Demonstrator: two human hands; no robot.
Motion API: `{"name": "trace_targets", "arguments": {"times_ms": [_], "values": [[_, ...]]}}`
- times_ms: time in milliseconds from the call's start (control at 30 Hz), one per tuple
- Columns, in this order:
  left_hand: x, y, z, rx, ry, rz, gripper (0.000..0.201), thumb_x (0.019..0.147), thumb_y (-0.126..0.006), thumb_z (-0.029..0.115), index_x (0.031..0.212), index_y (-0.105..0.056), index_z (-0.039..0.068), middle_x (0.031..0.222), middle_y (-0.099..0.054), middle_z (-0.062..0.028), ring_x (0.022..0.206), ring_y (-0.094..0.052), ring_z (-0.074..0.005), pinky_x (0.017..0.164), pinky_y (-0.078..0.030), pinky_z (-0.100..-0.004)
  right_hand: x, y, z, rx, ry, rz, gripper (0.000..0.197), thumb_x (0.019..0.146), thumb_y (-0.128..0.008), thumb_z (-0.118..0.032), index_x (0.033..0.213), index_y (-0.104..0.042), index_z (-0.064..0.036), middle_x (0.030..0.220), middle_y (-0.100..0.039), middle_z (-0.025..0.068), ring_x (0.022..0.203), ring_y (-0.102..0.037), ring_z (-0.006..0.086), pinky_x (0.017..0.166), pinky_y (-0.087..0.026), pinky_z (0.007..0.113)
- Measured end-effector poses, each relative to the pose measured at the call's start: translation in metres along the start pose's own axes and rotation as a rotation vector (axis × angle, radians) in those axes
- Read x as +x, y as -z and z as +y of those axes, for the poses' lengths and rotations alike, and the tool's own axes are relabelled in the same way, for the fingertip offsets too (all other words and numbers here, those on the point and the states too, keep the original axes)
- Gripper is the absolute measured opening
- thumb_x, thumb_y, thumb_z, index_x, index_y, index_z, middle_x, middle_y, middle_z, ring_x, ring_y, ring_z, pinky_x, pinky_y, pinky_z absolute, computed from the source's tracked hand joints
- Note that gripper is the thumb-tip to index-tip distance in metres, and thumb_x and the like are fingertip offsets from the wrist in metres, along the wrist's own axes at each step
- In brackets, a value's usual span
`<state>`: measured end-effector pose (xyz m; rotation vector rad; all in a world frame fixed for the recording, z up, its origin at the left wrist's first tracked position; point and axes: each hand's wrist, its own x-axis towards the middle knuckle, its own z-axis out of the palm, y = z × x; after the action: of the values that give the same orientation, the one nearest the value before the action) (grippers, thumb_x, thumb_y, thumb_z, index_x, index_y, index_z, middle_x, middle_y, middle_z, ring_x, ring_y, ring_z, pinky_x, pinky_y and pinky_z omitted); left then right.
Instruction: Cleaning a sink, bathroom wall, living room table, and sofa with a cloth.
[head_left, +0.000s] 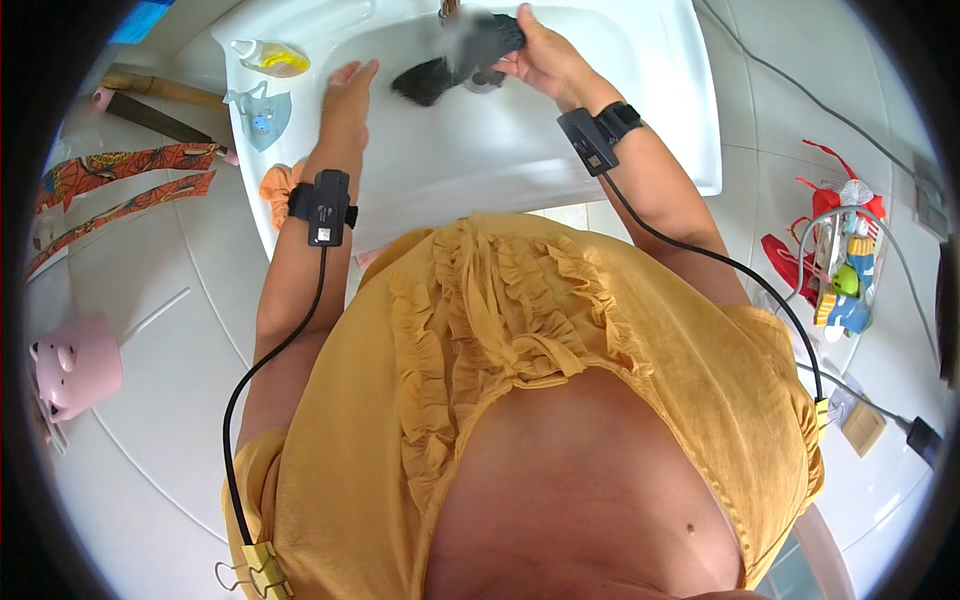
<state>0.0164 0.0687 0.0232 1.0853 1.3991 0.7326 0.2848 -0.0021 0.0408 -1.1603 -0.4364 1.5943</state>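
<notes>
Over the white washbasin [660, 60], my right hand [545, 60] is closed on a limp black cloth item [490, 42], gripping its right end. The item's frayed-looking lower end [425, 82] hangs to the left, above the bowl and partly over the drain [487, 78]. Its exact kind is hard to make out, and a blur crosses its middle below the tap [450, 8]. To the left, my left hand [348, 95] is held edge-on above the basin, fingers stretched out, holding nothing and apart from the black cloth item.
On the basin's left ledge lie a bottle of yellow liquid [270, 57] and a pale blue soap dish [262, 115]. A pink pig-faced cup [75, 365] is at the left. Small items with red straps [845, 260] hang at the right, near a grey cable [900, 265]. Black wires run from both wrists.
</notes>
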Motion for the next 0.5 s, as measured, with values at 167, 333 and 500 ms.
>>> {"name": "trace_targets", "arguments": {"times_ms": [167,333,500], "values": [[-0.016,-0.05,-0.022,-0.638,0.827,-0.475,0.08,0.089,-0.053,0.065,0.132,-0.048,-0.003,0.128,-0.055,-0.017,0.124,-0.049,-0.0249,0.105,-0.033,-0.0546,-0.028,-0.048,0.012,-0.59,0.013,0.013,0.047,0.083,-0.076,-0.018,0.122,-0.059,0.0009,0.107,-0.068,0.0074,0.095,-0.065,0.0194,0.081,-0.053,0.03],[-0.016,-0.046,-0.051,-0.713,0.548,-0.517,0.037,0.098,-0.053,0.035,0.106,-0.061,0.0,0.085,-0.068,-0.0108,0.075,-0.066,-0.023,0.069,-0.056,-0.0368,-0.083,-0.087,0.027,-1.144,0.096,-0.425,0.042,0.094,-0.062,-0.033,0.119,-0.061,0.0006,0.107,-0.066,0.0133,0.102,-0.06,0.0236,0.094,-0.045,0.034],[-0.04,-0.068,-0.015,-0.711,0.722,-0.3,0.023,0.098,-0.052,0.023,0.113,-0.058,0.008,0.107,-0.065,-0.0079,0.095,-0.063,-0.021,0.078,-0.052,-0.0374,-0.045,-0.005,0.025,-0.19,0.084,0.218,0.053,0.101,-0.044,-0.046,0.12,-0.061,0.0015,0.111,-0.066,0.0121,0.102,-0.062,0.0249,0.095,-0.045,0.032]]}}
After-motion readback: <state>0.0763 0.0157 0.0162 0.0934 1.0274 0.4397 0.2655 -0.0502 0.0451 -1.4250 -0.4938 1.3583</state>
